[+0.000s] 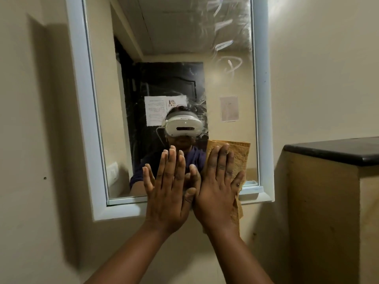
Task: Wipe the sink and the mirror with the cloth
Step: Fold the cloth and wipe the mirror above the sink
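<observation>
Under my right hand (218, 183) lies the cloth (239, 158), a tan, quilted rag that I press flat against the mirror (174, 58) with straight, spread fingers. Its top edge shows above my fingertips and its lower end hangs down past my wrist, over the white frame (82, 99) at the bottom. Just beside it, thumb against thumb, my left hand (167, 191) is held up with the fingers straight and slightly apart, holding nothing; I cannot tell whether it touches the glass. Both hands sit at the lower part of the mirror, covering the bottom rail of the frame. Above my hands the glass reflects a person wearing a white headset (183, 127) and a dark top, with a dark door and papers behind. Higher up and to the right of my right hand, pale smears (227, 37) streak the glass. Further right, past the frame, stands a wooden cabinet (320, 212) with a dark top. Left of my left hand is a plain beige wall (41, 140).
</observation>
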